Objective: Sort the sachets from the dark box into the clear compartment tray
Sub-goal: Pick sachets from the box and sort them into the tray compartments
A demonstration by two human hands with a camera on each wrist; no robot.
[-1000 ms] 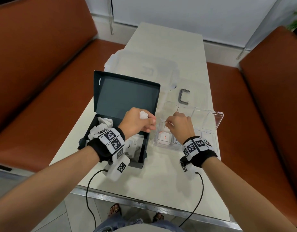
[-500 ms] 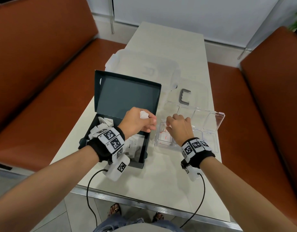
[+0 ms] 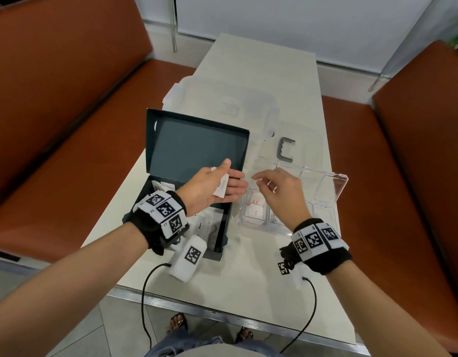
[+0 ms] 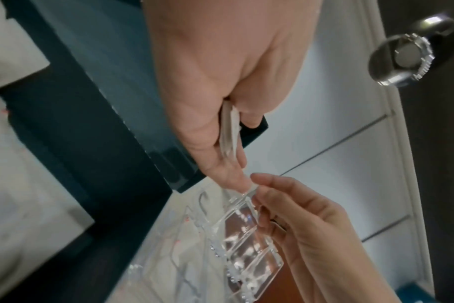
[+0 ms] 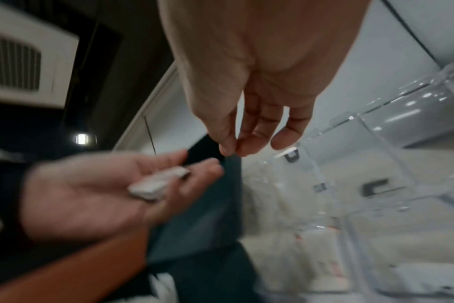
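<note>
Head view: your left hand pins stacked sachets under its thumb, long axis twelve-to-six, just at nine o'clock of your empty, loosely curled right hand above the clear compartment tray.

Box left, compartment tray just right, both on table; sachets in each; clip behind tray, tub behind box.
</note>
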